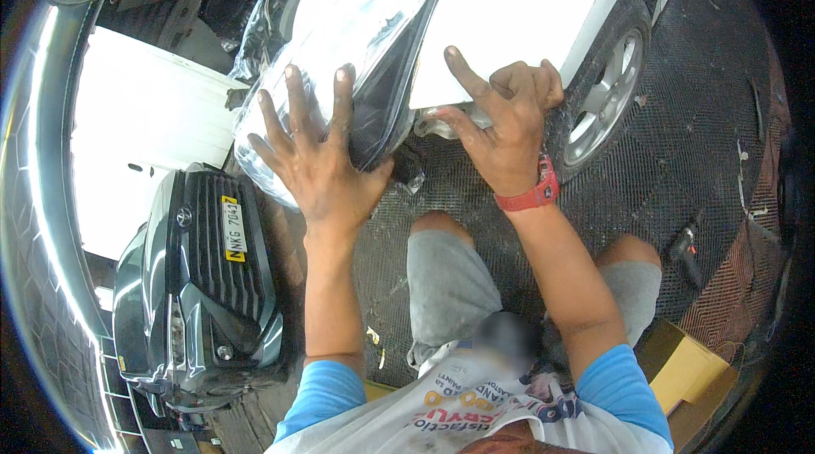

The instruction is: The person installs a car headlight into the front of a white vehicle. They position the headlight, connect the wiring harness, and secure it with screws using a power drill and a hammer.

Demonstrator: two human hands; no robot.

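Observation:
My left hand (327, 174) lies with spread fingers on the lower part of a car headlight (365, 30), which looks wrapped in clear, shiny plastic film. Close to the headlight's dark lower edge, my left thumb points right. My right hand (508, 127), with a red wristwatch (536, 189) on its wrist, is in front of the white fender (509, 13). Its index finger and thumb are stretched apart, and the other fingers curl in with nothing visible in them. Whether the index fingertip touches the fender, I cannot tell. Below the fender edge, a pale part (454, 123) is partly hidden by this hand.
The car's front wheel (607, 93) stands right of my right hand. A dark car (212, 250) and a large white panel (144, 131) are on the left. On the textured dark floor (679, 140) lies a black drill-like tool (686, 252). An open cardboard box (692, 356) sits at lower right.

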